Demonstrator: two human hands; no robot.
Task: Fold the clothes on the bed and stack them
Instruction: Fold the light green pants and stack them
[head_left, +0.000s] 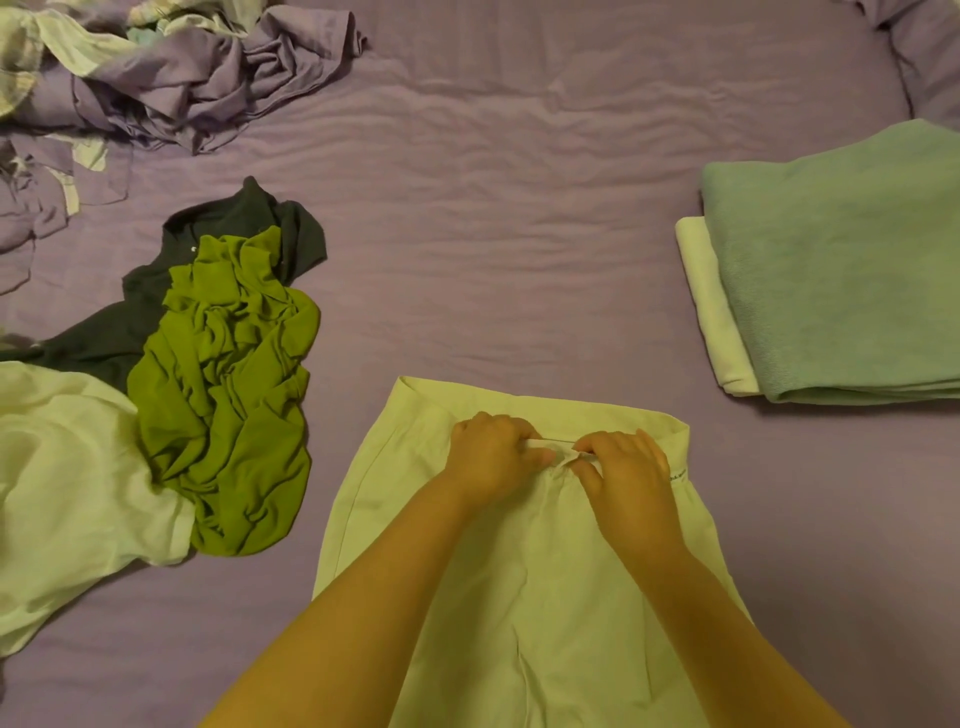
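A pale garment (524, 571) is spread flat on the bed (493, 208), just in front of the person. Its waistband is pinched at the middle by the left hand (491, 454) and the right hand (626, 470), so smoothing before folding seems under way. Next, a lengthwise fold is likely called for, then placing on the stack (841, 270) at right.

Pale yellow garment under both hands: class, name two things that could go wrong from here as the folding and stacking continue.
1. Both the left hand and right hand pinch the drawstring at the waistband of the pale yellow garment; tugging may bunch the cloth and spoil a flat fold.
2. The folded stack lies far right, so the fold may loosen on the carry.
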